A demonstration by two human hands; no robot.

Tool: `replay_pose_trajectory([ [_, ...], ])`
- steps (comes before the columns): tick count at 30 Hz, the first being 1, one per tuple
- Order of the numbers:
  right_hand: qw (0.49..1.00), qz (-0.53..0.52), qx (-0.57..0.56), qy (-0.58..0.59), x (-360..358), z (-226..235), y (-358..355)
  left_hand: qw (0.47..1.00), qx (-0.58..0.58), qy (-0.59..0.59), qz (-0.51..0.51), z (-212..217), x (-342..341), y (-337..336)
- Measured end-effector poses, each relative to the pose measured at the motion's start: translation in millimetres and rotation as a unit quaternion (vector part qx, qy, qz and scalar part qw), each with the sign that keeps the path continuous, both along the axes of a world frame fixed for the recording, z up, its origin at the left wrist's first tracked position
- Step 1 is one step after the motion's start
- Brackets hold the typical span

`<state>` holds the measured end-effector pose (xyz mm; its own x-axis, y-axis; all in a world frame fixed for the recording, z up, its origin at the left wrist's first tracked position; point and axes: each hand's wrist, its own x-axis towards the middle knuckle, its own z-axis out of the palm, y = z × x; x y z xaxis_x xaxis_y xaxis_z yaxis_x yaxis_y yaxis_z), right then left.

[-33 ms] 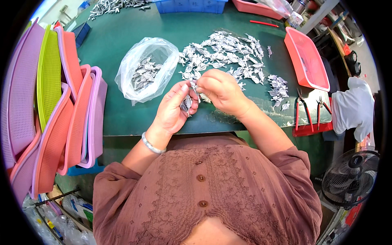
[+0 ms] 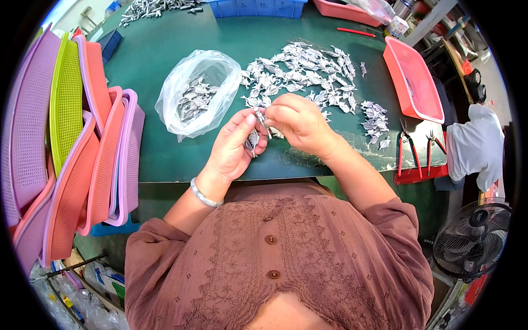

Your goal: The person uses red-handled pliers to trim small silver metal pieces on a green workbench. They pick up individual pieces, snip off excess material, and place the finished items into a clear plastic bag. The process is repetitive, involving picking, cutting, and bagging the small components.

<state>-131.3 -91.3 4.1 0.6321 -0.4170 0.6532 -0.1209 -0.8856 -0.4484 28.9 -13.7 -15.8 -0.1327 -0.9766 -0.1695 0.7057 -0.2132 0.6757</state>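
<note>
Over the table's near edge, my left hand (image 2: 235, 144) is closed on a ribbed silver metal piece (image 2: 252, 142), leaf- or fishbone-shaped, that lies against its fingers. A second slim silver piece (image 2: 262, 122) stands between the fingertips of both hands. My right hand (image 2: 301, 125) pinches its lower part, and its fingers hide some of it. Just beyond my hands spreads a loose pile of similar silver pieces (image 2: 308, 69). To the left, a clear plastic bag (image 2: 224, 69) stands with its mouth wide, several such pieces (image 2: 196, 100) inside.
A smaller heap of pieces (image 2: 374, 122) lies right of the pile, near two red-handled pliers (image 2: 410, 149). Beyond them is a pink tray (image 2: 389, 69). Stacked plastic baskets (image 2: 67, 93) crowd the left side. A blue bin (image 2: 256, 8) and metal rods (image 2: 154, 10) sit at the back.
The slim piece between my fingertips has tilted slightly. Both hands stay in nearly the same place.
</note>
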Motion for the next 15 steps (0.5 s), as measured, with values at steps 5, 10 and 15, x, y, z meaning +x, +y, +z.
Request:
replay_pose_trajectory([
  [5,0.993,0.024,0.11,-0.026,-3.5,2.5,8.7,0.991,-0.056,-0.116,0.026,-4.9,-1.2,1.8],
  [10,0.915,-0.014,0.402,-0.037,-9.1,5.2,21.7,0.964,-0.105,-0.233,0.076,-1.6,0.2,5.4],
  [15,0.872,-0.006,0.486,-0.064,-4.5,0.7,25.2,0.948,-0.135,-0.271,0.094,-4.2,0.3,6.6],
])
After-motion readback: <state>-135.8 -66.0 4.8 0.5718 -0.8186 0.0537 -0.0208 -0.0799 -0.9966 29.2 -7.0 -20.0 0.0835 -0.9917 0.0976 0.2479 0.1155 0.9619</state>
